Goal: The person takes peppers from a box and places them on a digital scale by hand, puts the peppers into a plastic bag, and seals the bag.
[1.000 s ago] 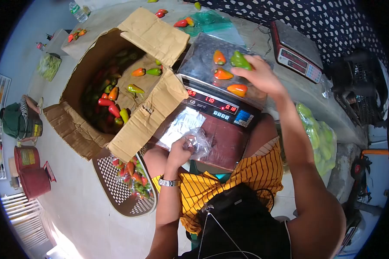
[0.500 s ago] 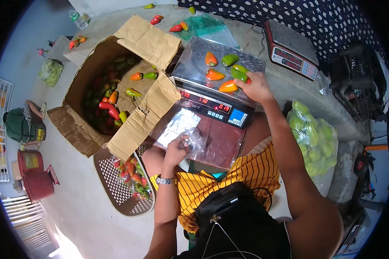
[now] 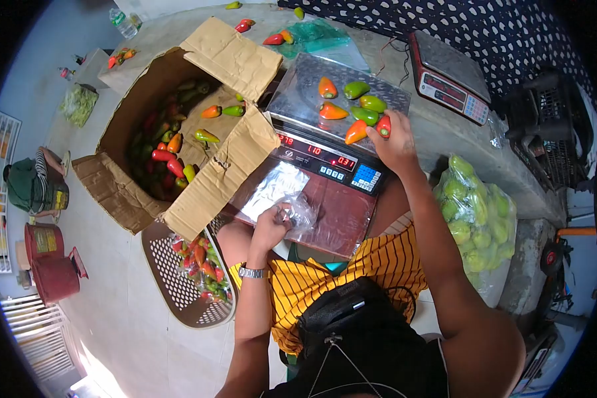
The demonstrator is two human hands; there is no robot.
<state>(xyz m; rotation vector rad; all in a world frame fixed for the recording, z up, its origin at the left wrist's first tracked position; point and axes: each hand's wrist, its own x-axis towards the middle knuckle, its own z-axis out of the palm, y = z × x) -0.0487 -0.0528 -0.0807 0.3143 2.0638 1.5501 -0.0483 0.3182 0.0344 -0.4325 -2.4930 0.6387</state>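
Observation:
On the steel pan of the digital scale [image 3: 298, 99] lie several orange and green peppers [image 3: 333, 111]. My right hand [image 3: 397, 142] is at the pan's right edge, with its thumb and fingers around a red pepper [image 3: 384, 126]. My left hand [image 3: 270, 227] is closed on a crumpled clear plastic bag [image 3: 302, 213], low over the reddish-brown board [image 3: 341, 229] in front of the scale. Beside that hand lies a flat stack of clear plastic [image 3: 275, 189].
An open cardboard box [image 3: 222, 162] holding many peppers stands left of the scale. Below it is a plastic basket [image 3: 179, 292] with bagged peppers. A second scale [image 3: 451, 79] and a bag of green produce [image 3: 474, 219] are on the right. A person [image 3: 36, 179] sits far left.
The red pepper shows more fully between my right fingers, which have shifted slightly. A green pepper lies turned differently. The scale's red digits have risen. My left hand stays with the plastic bag.

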